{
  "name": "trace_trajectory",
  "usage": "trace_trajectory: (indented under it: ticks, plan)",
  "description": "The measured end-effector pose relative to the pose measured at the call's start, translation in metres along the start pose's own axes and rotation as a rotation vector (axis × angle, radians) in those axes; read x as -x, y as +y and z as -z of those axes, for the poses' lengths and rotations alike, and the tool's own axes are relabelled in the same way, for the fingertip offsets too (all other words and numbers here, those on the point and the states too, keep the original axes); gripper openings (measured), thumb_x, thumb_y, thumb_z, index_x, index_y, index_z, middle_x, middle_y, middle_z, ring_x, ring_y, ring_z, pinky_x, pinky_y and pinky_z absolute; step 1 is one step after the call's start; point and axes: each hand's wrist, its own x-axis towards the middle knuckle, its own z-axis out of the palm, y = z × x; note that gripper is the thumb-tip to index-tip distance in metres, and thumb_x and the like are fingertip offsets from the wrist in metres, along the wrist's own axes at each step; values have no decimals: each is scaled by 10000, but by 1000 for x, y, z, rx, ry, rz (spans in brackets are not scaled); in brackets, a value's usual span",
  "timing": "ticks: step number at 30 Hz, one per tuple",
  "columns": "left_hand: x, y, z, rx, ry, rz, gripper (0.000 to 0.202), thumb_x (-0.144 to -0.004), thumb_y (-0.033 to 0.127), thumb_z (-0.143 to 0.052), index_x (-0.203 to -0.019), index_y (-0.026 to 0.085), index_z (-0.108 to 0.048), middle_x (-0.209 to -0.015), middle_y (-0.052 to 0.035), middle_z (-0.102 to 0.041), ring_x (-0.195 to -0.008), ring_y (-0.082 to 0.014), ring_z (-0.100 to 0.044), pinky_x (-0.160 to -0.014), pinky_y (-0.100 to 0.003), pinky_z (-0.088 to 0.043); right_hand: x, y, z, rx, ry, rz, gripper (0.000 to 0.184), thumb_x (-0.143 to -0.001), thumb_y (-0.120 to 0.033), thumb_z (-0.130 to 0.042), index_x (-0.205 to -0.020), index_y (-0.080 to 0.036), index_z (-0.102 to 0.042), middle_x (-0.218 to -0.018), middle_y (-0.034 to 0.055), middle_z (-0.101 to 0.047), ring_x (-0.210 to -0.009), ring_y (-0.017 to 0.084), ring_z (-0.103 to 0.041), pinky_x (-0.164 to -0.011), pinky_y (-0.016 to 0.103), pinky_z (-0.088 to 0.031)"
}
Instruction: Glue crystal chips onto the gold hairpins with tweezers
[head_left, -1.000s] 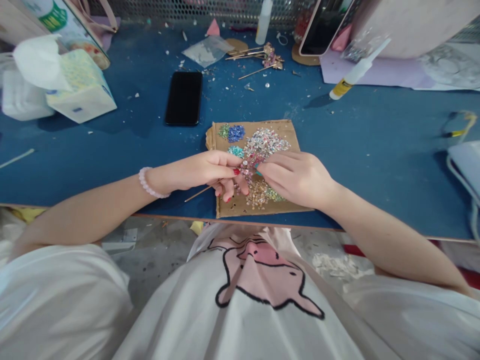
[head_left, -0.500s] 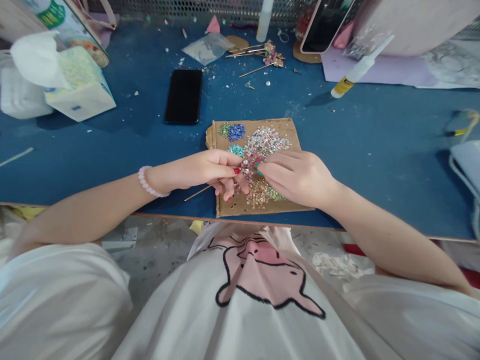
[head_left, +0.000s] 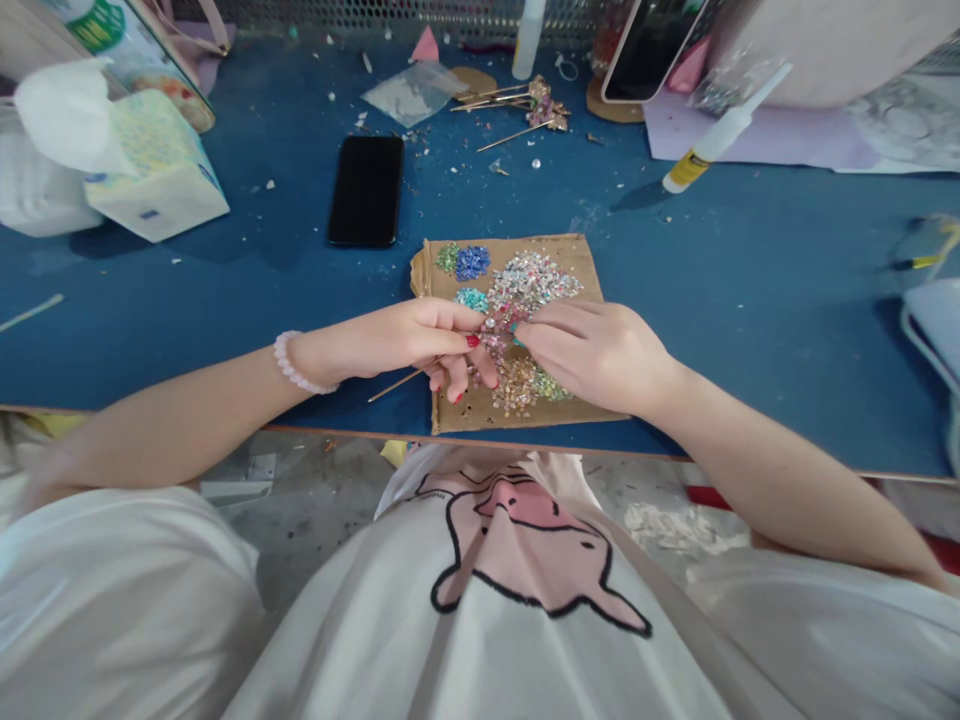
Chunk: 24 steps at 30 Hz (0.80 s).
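At the middle of the cardboard sheet (head_left: 570, 250), the left hand (head_left: 420, 338) pinches a thin stick (head_left: 394, 386), whose bare end points toward eight o'clock; pink gems (head_left: 493, 347) show at the fingertips. The right hand (head_left: 600, 350) comes in from three o'clock, fingers bunched beside those gems, a teal bit (head_left: 518, 332) at their tips; whether they grip it, I cannot tell. On the sheet, a blue pile (head_left: 472, 263) sits at eleven, a silver pile (head_left: 534, 280) between twelve and one, a gold pile (head_left: 515, 387) at six. Beyond, on the blue surface (head_left: 787, 300), gemmed pins (head_left: 538, 108) lie at twelve, a black phone (head_left: 366, 190) near ten.
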Motion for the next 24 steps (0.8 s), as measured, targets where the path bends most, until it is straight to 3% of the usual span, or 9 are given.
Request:
trace_trajectory:
  ticks: [8,13,19,24]
  plan:
    - [0,0,-1,-6,4,-8,107,-952,206,-548,-995,148,-627,-952,-71,-765,-576,-64,-668,-495,-147,-470,1,0,1,-88,-7,-31,260,-1002,-107,-446,-885,-171,-669,-783,23,-633,-716,128,-531,-629,272,-424]
    - [0,1,-1,-13,-6,-7,85,-953,200,-538,-965,146,-602,-939,-60,-758,-577,-55,-672,-497,-125,-484,-1,-2,2,-23,15,28,252,-1009,-107,-451,-870,-165,-653,-787,22,-644,-704,121,-533,-603,255,-420]
    - [0,2,-2,0,-14,-1,93,-925,224,-588,-883,160,-536,-984,-87,-775,-584,-59,-678,-495,-130,-484,0,-2,2,-65,-19,-5,259,-1015,-117,-438,-895,-172,-660,-798,24,-642,-720,125,-531,-610,261,-407]
    - [0,3,-2,-1,-23,3,57,-928,215,-581,-920,162,-563,-886,-65,-773,-593,-77,-691,-495,-146,-468,0,-2,2,-71,-11,-4,269,-1015,-108,-429,-895,-172,-660,-793,24,-639,-719,127,-527,-612,264,-406]
